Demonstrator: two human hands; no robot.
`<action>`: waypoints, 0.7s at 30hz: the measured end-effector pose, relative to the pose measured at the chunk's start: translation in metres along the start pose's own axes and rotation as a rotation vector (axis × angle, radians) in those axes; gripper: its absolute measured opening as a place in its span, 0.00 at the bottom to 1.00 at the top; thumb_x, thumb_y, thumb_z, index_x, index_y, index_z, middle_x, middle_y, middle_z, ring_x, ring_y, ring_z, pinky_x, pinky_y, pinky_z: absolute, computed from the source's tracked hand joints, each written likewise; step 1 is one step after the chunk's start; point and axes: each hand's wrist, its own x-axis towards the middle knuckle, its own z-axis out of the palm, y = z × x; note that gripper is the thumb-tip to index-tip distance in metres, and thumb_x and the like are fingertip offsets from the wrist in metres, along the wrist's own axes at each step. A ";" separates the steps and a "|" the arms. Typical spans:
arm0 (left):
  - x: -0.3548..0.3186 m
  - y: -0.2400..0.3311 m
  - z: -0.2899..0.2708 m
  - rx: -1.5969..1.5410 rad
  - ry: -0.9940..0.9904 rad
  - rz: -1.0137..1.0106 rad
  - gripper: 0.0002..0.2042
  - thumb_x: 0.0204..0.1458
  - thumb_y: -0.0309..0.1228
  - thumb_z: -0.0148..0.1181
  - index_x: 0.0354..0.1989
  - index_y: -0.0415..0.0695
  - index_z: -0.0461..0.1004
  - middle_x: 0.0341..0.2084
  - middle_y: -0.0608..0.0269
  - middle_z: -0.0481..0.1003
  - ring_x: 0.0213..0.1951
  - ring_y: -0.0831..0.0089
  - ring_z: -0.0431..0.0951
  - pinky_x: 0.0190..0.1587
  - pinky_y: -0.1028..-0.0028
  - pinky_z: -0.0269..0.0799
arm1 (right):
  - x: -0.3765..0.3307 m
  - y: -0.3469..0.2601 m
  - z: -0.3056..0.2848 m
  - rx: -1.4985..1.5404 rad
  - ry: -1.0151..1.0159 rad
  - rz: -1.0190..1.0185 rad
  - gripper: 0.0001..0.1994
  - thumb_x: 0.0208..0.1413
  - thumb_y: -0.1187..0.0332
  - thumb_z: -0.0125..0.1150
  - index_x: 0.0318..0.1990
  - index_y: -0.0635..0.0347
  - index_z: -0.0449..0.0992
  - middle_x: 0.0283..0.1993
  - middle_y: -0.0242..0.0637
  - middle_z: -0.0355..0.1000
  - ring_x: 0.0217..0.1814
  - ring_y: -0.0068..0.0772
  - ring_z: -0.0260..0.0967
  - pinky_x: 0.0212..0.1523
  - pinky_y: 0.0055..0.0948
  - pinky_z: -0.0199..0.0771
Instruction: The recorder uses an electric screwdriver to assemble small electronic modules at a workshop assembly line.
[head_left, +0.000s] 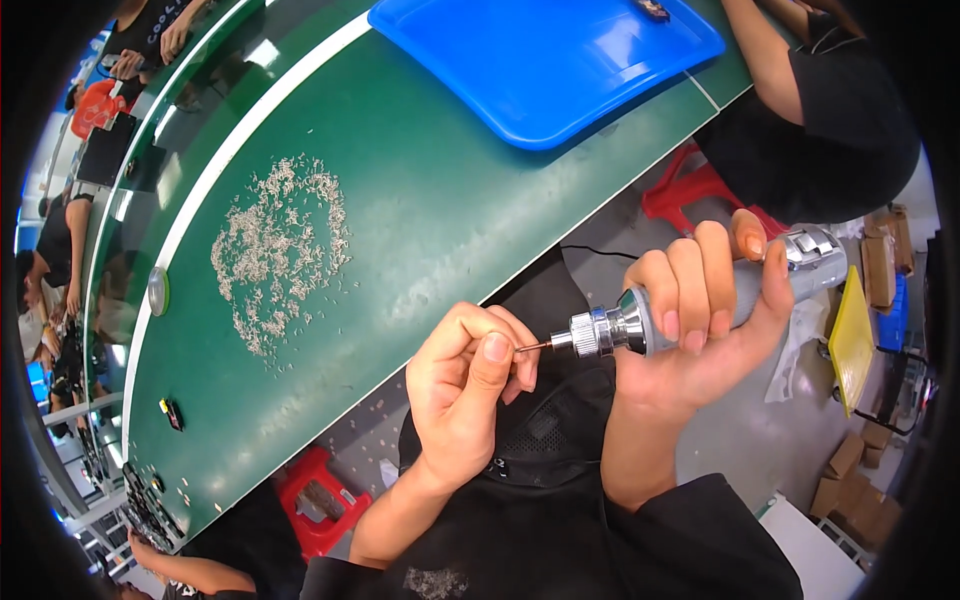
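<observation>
My right hand is wrapped round the grey body of an electric screwdriver, held in the air off the front edge of the table. Its silver chuck points left, and a thin bit sticks out of it. At the bit's end my left hand is closed in a pinch, thumb against fingers. Whether a tiny piece sits between those fingertips is hidden. Beyond my left hand, a spread of many tiny silvery pieces lies on the green table; they are too small to name surely.
A blue tray lies at the far right of the table, a small dark item in it. Small black parts lie at the left end. Co-workers sit on both sides, with red stools below. A yellow panel stands at right.
</observation>
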 end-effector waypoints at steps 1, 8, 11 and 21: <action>0.000 0.000 -0.001 -0.002 0.001 -0.002 0.12 0.62 0.34 0.47 0.28 0.40 0.61 0.19 0.59 0.65 0.20 0.77 0.62 0.21 0.80 0.58 | 0.000 0.000 0.001 -0.002 0.002 0.001 0.11 0.63 0.61 0.45 0.34 0.58 0.65 0.13 0.25 0.53 0.11 0.17 0.49 0.16 0.20 0.56; -0.003 -0.002 0.001 0.229 0.087 0.177 0.08 0.60 0.27 0.49 0.29 0.36 0.64 0.23 0.59 0.71 0.22 0.82 0.65 0.24 0.83 0.60 | -0.001 0.001 0.002 -0.027 -0.041 -0.018 0.10 0.63 0.61 0.44 0.35 0.58 0.64 0.14 0.26 0.53 0.11 0.17 0.49 0.17 0.21 0.56; -0.004 0.000 0.002 0.288 0.101 0.188 0.08 0.60 0.25 0.49 0.29 0.36 0.64 0.22 0.59 0.71 0.23 0.81 0.66 0.24 0.83 0.61 | 0.000 0.001 0.003 -0.034 -0.043 -0.012 0.10 0.63 0.62 0.43 0.35 0.59 0.64 0.14 0.25 0.53 0.11 0.17 0.49 0.17 0.21 0.57; 0.004 0.007 -0.005 0.544 -0.021 0.188 0.06 0.55 0.20 0.52 0.26 0.35 0.66 0.18 0.60 0.70 0.21 0.76 0.68 0.24 0.79 0.63 | 0.002 -0.008 -0.007 -0.058 -0.077 0.045 0.14 0.64 0.61 0.35 0.37 0.57 0.67 0.14 0.28 0.55 0.11 0.21 0.51 0.18 0.25 0.60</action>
